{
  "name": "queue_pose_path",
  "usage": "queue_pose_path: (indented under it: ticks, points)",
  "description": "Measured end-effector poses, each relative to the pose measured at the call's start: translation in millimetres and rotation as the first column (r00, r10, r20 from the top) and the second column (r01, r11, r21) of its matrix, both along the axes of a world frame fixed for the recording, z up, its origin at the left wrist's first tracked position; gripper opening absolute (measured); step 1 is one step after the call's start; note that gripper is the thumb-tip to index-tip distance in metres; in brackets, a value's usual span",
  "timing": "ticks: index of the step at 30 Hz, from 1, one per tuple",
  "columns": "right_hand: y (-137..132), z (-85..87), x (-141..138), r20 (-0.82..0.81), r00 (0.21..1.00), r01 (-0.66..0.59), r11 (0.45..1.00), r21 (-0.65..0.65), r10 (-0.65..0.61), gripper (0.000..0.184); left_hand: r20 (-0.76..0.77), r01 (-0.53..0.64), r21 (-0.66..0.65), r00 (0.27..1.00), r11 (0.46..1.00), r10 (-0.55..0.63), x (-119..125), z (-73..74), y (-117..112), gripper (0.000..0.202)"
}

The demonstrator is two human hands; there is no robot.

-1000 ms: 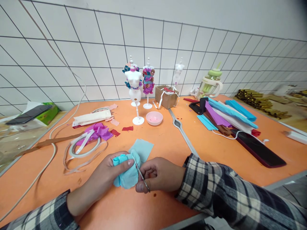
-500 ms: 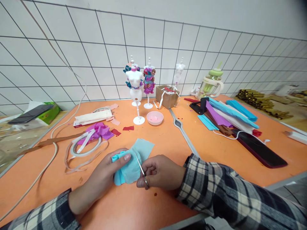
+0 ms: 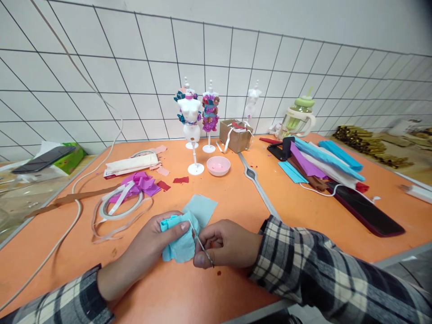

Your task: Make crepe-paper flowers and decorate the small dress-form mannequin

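Folded light-blue crepe paper (image 3: 180, 246) is pinched between the thumb and fingers of my left hand (image 3: 162, 240), above the front middle of the orange table. My right hand (image 3: 227, 245) is closed around the handles of small metal scissors (image 3: 203, 247). Their blades lie at the right edge of the crepe paper, close to my left thumb; the tips are partly lost against the paper. Just behind the held paper, a flat pale-blue piece (image 3: 204, 209) rests on the table.
White mini mannequins (image 3: 190, 114) stand behind a pink bowl (image 3: 218, 166). To the left lie a tape roll (image 3: 121, 207) and purple crepe paper (image 3: 143, 183). Rightward are a phone (image 3: 366, 211), folded coloured papers (image 3: 313, 157) and a bottle (image 3: 299, 117). A cardboard box (image 3: 236, 137) stands near the wall.
The crepe paper and my left thumb have shifted slightly right. The scissors have tilted a little, and a small reddish-brown gap now shows beside the blades at the paper's edge.
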State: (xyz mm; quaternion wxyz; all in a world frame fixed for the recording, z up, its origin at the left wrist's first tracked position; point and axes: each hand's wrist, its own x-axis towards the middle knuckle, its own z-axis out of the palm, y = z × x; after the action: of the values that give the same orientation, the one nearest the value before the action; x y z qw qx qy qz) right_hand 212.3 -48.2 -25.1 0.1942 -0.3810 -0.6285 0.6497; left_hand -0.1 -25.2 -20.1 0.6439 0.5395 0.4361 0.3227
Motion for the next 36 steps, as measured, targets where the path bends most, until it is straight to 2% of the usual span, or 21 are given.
queue_pose_path:
  ticks: [9, 17, 23, 36]
  points:
    - [0.5, 0.1, -2.9, -0.017, 1.0, 0.007, 0.999, -0.05, -0.008, 0.051, 0.005, 0.008, 0.0, 1.0, 1.0, -0.008, -1.9, -3.7, 1.0, 0.034]
    - [-0.2, -2.3, -1.5, -0.065, 0.998, 0.004, 0.999, -0.047, -0.007, 0.047, 0.003, 0.012, 0.004, 1.0, 1.0, -0.012, -0.5, -2.0, 0.4, 0.032]
    - [1.2, -0.4, -2.8, -0.061, 0.998, 0.012, 0.996, -0.091, -0.017, 0.049, -0.012, -0.009, -0.003, 1.0, 1.0, 0.009, -1.3, -2.9, -0.2, 0.033]
    - [0.6, 0.1, -3.0, -0.074, 0.997, 0.021, 0.995, -0.1, -0.029, 0.049, -0.012, 0.011, -0.003, 1.0, 1.0, -0.011, 0.0, -0.9, -0.9, 0.035]
